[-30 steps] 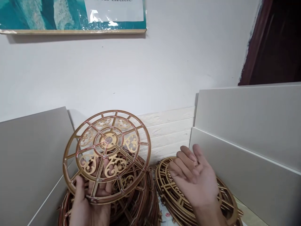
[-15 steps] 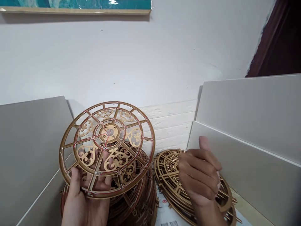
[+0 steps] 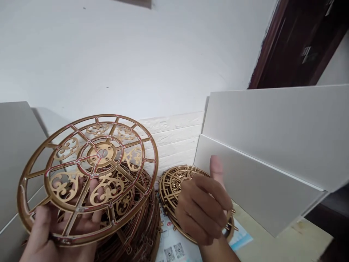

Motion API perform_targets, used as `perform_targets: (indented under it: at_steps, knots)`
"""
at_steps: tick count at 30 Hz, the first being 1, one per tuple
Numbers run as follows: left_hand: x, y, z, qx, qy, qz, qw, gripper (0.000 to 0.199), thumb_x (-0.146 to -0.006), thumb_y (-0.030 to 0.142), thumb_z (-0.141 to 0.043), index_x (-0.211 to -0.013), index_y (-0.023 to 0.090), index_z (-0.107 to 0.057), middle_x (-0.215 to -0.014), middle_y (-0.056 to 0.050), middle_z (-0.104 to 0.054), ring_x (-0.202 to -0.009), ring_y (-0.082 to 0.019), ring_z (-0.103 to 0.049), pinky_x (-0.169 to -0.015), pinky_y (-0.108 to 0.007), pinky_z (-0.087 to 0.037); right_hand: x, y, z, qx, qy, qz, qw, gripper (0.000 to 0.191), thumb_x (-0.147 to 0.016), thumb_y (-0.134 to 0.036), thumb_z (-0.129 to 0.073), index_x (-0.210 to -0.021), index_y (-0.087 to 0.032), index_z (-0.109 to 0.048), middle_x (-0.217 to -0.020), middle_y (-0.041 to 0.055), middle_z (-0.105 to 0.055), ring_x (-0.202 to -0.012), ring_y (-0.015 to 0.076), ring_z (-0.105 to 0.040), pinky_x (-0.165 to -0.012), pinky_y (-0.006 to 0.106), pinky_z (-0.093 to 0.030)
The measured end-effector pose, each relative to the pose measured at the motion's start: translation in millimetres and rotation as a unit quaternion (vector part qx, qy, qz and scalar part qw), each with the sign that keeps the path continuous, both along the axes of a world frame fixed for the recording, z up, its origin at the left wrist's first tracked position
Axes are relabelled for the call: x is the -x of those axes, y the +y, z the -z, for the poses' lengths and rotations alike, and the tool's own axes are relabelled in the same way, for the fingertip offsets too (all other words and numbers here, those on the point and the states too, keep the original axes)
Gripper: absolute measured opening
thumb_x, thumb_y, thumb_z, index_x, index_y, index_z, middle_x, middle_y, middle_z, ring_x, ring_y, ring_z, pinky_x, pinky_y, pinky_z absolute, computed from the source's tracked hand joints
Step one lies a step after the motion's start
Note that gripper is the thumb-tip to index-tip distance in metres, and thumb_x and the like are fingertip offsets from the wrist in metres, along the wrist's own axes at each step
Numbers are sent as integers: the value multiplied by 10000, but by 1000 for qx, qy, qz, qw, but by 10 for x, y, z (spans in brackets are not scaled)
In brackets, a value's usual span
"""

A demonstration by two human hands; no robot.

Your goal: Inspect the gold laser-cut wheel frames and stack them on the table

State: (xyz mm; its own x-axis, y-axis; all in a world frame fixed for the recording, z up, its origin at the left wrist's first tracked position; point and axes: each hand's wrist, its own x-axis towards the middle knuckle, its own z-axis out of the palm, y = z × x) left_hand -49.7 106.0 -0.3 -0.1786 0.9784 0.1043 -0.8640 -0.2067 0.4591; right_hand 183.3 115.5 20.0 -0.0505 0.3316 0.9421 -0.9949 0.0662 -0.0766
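My left hand [image 3: 40, 233] holds a round gold openwork frame [image 3: 101, 153] by its lower left edge, thumb in front and fingers behind. The frame is tilted, with scroll ornaments, a small hub with holes, and thin red and pale wire-like lines along its rings. Behind and below it rises a stack of similar frames [image 3: 141, 233], partly hidden. My right hand [image 3: 203, 207] is a fist with its thumb raised; nothing shows in it. It hovers in front of a second stack of gold frames [image 3: 170, 182] and hides part of that.
Grey-white boards [image 3: 261, 127] stand upright on the right, and another board [image 3: 16, 131] stands on the left. At the back is a white wall [image 3: 152, 54] with brick-pattern panelling [image 3: 169, 138] low down. A printed sheet [image 3: 177, 251] lies under the right stack. A dark door [image 3: 294, 47] is at upper right.
The view has swung to the right, so things sit further left. The held frame appears larger and nearer. My right hand is still a fist with the thumb up.
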Motion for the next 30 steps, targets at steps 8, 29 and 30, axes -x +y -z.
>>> perform_targets:
  at_steps: [8, 29, 30]
  knots:
    - [-174, -141, -158, 17, 11, -7, 1000, 472, -982, 325, -517, -1452, 289, -496, -1304, -47, -704, -1170, -231, -675, -1012, -392, -523, -69, -94, -183, 244, -202, 268, 910, 570, -905, -550, -546, -509, -202, -328, -374, -101, -253, -286, 30, -207, -353, 154, -252]
    - [-414, -338, -652, 67, 22, -91, 993, 284, -923, 217, -454, -1001, 164, -722, -1046, -111, -757, -1090, -266, -686, -1027, -459, -510, 170, 245, -17, 521, -240, 400, 715, 749, -442, -423, -918, -1002, -261, -447, -567, -81, -621, -480, 139, -598, -409, 171, -381]
    - [-382, -328, -648, 53, 29, -115, 991, 259, -920, 216, -461, -960, 161, -711, -1004, -104, -755, -1045, -250, -699, -1017, -434, -518, 174, 237, -2, 521, -247, 396, 714, 749, -445, -423, -919, -998, -261, -441, -554, -80, -615, -487, 148, -605, -399, 166, -366]
